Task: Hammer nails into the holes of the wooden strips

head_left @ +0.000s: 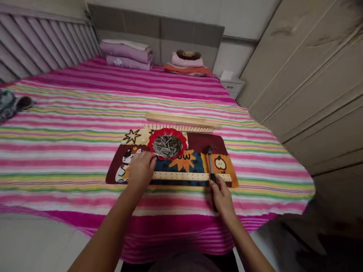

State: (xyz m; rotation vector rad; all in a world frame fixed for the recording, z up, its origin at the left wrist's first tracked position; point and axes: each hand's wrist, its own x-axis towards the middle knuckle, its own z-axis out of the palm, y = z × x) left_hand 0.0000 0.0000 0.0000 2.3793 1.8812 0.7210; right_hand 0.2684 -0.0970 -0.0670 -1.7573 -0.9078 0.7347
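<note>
Hammer in the right grip, which is closed around its dark handle; the head points away from the person, beyond the fingers, and the end of the handle sticks out below the hand. It crosses above a wooden strip near that strip's right end. Pale and dotted along its length with small dark marks, the strip lies crosswise in front of the person, its left end hidden behind the left grip. That hand has its fingers bent together at the lower left edge of a red bowl; whether they pinch anything cannot be told. Silver nails fill the bowl in a loose heap, with the hammer well to its right. Beneath lies a mat with a cartoon cat, an apple half and an orange burst. Just behind the bowl, thin nails stand in a row along a nailed strip, and a plain bar of wood lies behind that. Everything rests on a bed with a pink, white, yellow and green striped cover. At its far end sit folded lilac bedding and a smaller pink and orange stack, before a grey headboard.
</note>
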